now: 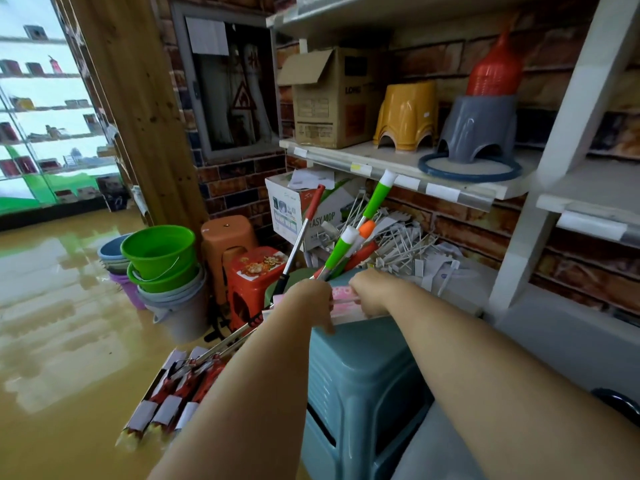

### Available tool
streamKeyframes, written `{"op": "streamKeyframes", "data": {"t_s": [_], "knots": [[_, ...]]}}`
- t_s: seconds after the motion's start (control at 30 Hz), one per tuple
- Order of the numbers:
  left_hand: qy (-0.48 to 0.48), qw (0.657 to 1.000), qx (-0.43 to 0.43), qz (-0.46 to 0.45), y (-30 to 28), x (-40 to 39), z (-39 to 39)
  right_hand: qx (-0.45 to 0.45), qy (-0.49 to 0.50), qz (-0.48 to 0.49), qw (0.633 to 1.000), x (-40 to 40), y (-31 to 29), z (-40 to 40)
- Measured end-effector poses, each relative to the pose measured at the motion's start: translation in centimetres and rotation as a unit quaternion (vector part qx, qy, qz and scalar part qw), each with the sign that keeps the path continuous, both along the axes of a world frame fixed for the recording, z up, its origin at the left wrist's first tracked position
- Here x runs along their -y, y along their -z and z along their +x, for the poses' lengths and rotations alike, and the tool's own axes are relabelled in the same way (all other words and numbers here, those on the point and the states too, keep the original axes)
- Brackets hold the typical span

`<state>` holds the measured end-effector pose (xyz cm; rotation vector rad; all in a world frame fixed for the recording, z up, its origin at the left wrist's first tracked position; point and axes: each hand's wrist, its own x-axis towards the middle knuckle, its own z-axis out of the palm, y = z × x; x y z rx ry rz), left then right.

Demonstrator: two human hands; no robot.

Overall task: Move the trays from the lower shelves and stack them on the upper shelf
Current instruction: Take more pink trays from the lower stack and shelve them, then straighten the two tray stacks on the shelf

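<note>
The person is leaning in with both arms stretched out over a blue-grey stool (363, 382). Both hands are gripping a pink tray (341, 299) that is lying flat on the stool's top, low down and just in front of the bottom shelf space. The left hand (311, 301) is curling over the tray's left end, fingers pointing down across its edge; the right hand (369, 294) is closing on its right end, knuckles up. Mop handles (374, 202) are leaning just behind the tray, green and white, with one metal pole beside them. The shelf (398, 161) above is carrying a box (329, 98), a yellow stool (405, 116), and a grey stool (476, 128). Green buckets (159, 254) are sitting stacked on the floor to the left.
</note>
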<state>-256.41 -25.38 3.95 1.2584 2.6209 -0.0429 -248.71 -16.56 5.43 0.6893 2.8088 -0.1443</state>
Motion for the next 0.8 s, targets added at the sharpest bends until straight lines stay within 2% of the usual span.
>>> {"op": "streamKeyframes", "data": {"t_s": [0.3,0.47,0.63,0.8], "knots": [[0.032,0.993,-0.106,0.04,-5.1,-0.3,-0.5,-0.017,-0.019,0.048,0.999,-0.5,-5.8,0.3],[0.052,0.987,-0.146,0.031,-9.0,-1.2,-0.3,-0.029,0.009,0.063,0.998,-1.0,-9.0,0.5],[0.074,0.983,-0.164,0.021,-12.4,-2.5,0.1,-0.05,0.034,0.094,0.994,-1.1,-12.2,1.8],[0.109,0.977,-0.174,0.054,-14.8,-3.9,1.3,-0.065,0.072,0.121,0.988,-2.0,-14.4,3.8]]}}
